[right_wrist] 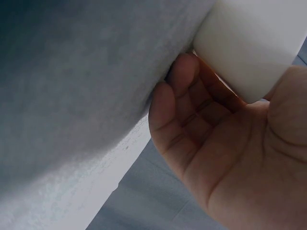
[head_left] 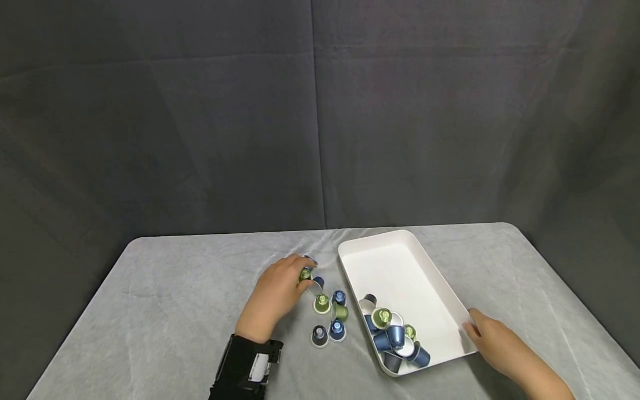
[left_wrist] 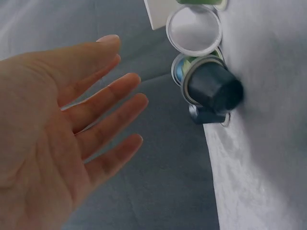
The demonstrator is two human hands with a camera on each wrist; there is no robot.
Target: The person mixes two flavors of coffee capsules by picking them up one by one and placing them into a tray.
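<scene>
Several coffee capsules, green, blue and dark, lie loose on the grey cloth, among them a green capsule (head_left: 305,274) and a dark capsule (head_left: 319,335). My left hand (head_left: 300,278) hovers over the far end of this cluster, fingertips by the green one. In the left wrist view the left hand (left_wrist: 129,96) shows straight spread fingers holding nothing, with a dark capsule (left_wrist: 211,88) close by. A white tray (head_left: 400,266) holds a pile of capsules (head_left: 395,333) at its near end. My right hand (head_left: 482,330) grips the tray's near right corner, fingers (right_wrist: 182,100) curled against the tray wall (right_wrist: 249,43).
The grey-covered table (head_left: 175,311) runs wide to the left and to the right of the tray. A dark fabric backdrop (head_left: 320,111) stands behind the table's far edge. A black wrist strap (head_left: 247,366) sits on my left forearm.
</scene>
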